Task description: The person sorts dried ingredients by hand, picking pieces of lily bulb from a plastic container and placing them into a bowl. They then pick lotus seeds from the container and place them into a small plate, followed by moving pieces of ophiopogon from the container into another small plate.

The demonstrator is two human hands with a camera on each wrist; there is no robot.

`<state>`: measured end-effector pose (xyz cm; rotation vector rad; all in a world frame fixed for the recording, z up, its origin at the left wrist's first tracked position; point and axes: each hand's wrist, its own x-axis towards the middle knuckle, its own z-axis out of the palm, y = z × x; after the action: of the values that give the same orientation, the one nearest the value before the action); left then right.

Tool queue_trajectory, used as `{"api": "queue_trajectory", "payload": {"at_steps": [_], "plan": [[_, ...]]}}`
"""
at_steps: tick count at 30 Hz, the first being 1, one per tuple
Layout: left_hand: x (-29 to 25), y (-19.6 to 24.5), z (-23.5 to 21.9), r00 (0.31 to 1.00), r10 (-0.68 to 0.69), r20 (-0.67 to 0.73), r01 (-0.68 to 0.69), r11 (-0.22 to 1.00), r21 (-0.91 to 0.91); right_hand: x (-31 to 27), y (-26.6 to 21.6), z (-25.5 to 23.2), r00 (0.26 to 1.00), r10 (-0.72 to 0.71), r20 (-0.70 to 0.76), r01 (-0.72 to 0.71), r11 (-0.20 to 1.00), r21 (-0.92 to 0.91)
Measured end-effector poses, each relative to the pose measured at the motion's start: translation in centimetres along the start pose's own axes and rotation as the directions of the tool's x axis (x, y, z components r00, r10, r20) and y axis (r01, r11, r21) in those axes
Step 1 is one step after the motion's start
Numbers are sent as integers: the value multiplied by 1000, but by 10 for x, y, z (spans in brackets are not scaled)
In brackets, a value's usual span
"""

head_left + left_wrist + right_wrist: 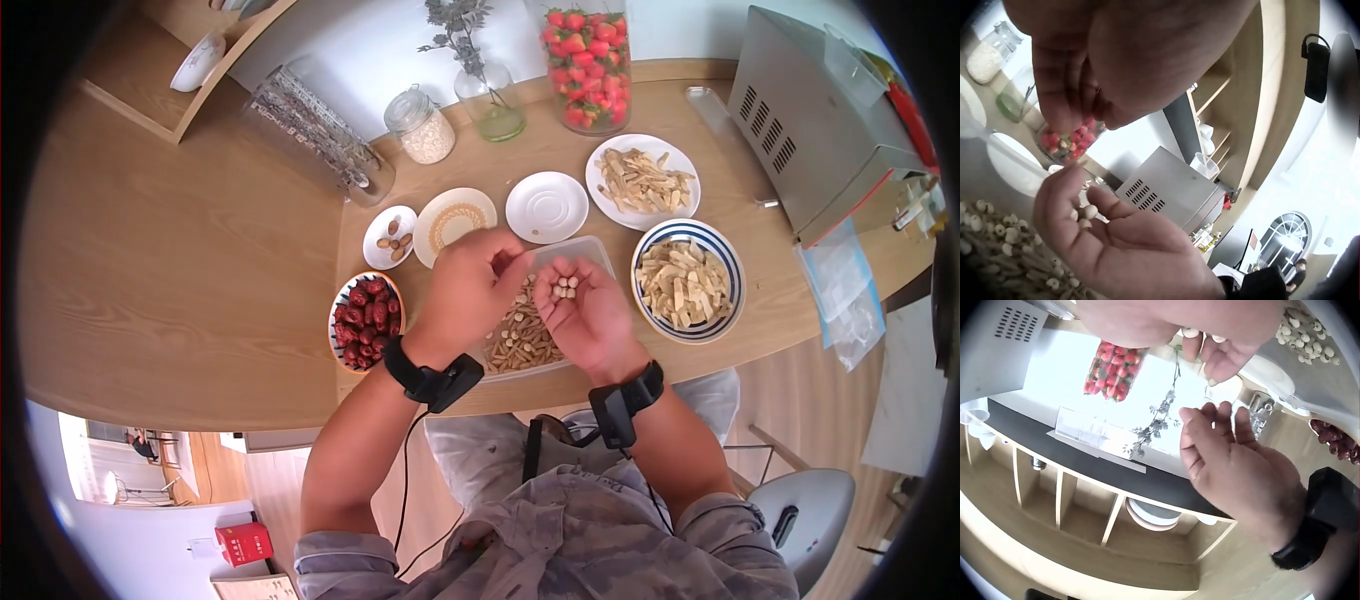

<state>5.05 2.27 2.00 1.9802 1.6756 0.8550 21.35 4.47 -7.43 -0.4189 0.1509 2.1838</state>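
My right hand [598, 322] is turned palm up over a clear plastic container [600, 250]. Several round pale lotus seeds [566, 288] lie in its palm, held by the cupped fingers. Just to the left, my left hand [462, 292] hovers over the container with its fingertips close to the right hand's fingers. In the right wrist view the left hand's fingers [1241, 425] are loosely bent, with nothing seen between them. Brown stick-like pieces [515, 352] mixed with pale seeds fill the container, partly hidden by both hands.
Red dates [366, 320] fill a bowl on the left. Behind are a small plate with nuts [398, 252], a patterned plate [455, 195] and a white plate [546, 205]. Pale dried strips fill a plate [690, 165] and a blue-striped bowl [738, 300]. Jars and a vase [490, 110] stand behind.
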Motion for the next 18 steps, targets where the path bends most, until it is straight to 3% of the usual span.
{"api": "queue_trajectory", "payload": {"at_steps": [2, 5, 10, 18], "plan": [[-8, -10, -7, 972, -86, 220, 55, 988, 141, -2, -1, 2, 1000, 15, -18, -15, 1000, 14], [-20, -44, 0, 827, 126, 548, -283, 935, 212, -4, -3, 3, 998, 47, -30, -47, 999, 14], [-23, -63, 11, 776, 66, 627, -295, 917, 269, -4, -4, 4, 997, 70, -31, -69, 997, 42], [-12, -57, 19, 691, -21, 723, -361, 856, 369, -2, -4, -2, 995, 85, 56, -86, 996, 13]]}}
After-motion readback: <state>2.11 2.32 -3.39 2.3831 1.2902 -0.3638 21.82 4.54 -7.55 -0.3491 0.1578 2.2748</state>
